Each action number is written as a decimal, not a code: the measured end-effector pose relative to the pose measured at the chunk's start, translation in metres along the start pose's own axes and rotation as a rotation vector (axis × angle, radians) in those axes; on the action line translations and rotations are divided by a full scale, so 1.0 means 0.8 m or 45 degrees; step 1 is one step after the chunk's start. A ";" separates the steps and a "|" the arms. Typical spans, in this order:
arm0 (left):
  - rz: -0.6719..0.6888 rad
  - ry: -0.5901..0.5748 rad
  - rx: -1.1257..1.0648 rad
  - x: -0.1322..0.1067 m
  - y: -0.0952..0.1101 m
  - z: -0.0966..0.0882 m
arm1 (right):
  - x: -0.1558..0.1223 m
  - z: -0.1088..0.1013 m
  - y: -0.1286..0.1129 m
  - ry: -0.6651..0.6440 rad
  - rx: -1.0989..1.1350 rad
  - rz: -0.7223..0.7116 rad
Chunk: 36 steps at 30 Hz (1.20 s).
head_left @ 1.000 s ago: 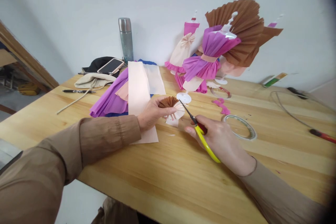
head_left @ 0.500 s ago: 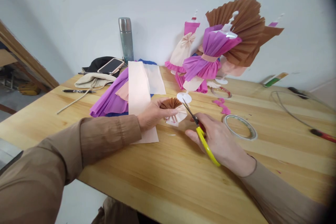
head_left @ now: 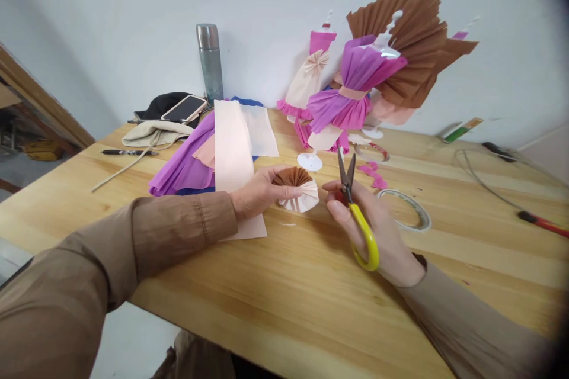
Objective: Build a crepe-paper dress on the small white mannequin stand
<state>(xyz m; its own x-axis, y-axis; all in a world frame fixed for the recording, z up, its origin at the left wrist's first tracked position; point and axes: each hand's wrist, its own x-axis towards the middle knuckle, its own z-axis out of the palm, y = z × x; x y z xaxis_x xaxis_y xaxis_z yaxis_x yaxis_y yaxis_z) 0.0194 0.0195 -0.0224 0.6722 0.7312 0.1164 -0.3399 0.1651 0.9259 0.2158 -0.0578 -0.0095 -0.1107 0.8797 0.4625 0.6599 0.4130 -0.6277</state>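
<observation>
Between the thumb and fingers of my left hand (head_left: 263, 191) is a small round pleated paper fan (head_left: 304, 196), brown on its upper half and cream on its lower half. My right hand (head_left: 368, 219) holds yellow-handled scissors (head_left: 365, 240), blades partly apart and pointing up, to the right of the fan and not touching it. Beneath my left wrist lies a cream paper strip (head_left: 233, 154). A tiny cream scrap (head_left: 288, 224) rests on the wooden table just below the fan.
Small mannequins in crepe-paper dresses (head_left: 353, 89) stand at the back, by a large brown pleated fan (head_left: 415, 41). A tape roll (head_left: 424, 220) and pink scraps (head_left: 373, 174) lie right. Purple paper (head_left: 191, 160), a pen (head_left: 128, 153), a phone (head_left: 184, 108) and a flask (head_left: 210, 65) are left.
My right hand has drawn the scissors away from the fan and turned the blades upward, opening them wider. The fan's cream edge now looks rounder; my left hand stays nearly in place.
</observation>
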 end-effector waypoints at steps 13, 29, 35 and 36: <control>-0.040 -0.041 0.195 -0.002 -0.006 -0.007 | -0.006 0.010 -0.001 0.050 0.427 0.081; 0.047 -0.063 0.526 -0.005 0.002 -0.007 | -0.007 0.022 0.004 0.161 0.400 0.151; -0.080 -0.169 0.348 -0.004 0.004 -0.002 | -0.005 0.022 0.001 0.223 0.462 0.199; -0.110 -0.192 0.331 -0.004 0.004 -0.002 | -0.005 0.022 -0.001 0.206 0.450 0.202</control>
<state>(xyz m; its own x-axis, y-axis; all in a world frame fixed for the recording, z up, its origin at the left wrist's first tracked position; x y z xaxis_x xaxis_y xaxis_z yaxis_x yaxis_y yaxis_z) 0.0155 0.0186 -0.0206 0.7879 0.6122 0.0670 -0.1106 0.0337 0.9933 0.2030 -0.0571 -0.0217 0.1087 0.9020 0.4178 0.3606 0.3559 -0.8622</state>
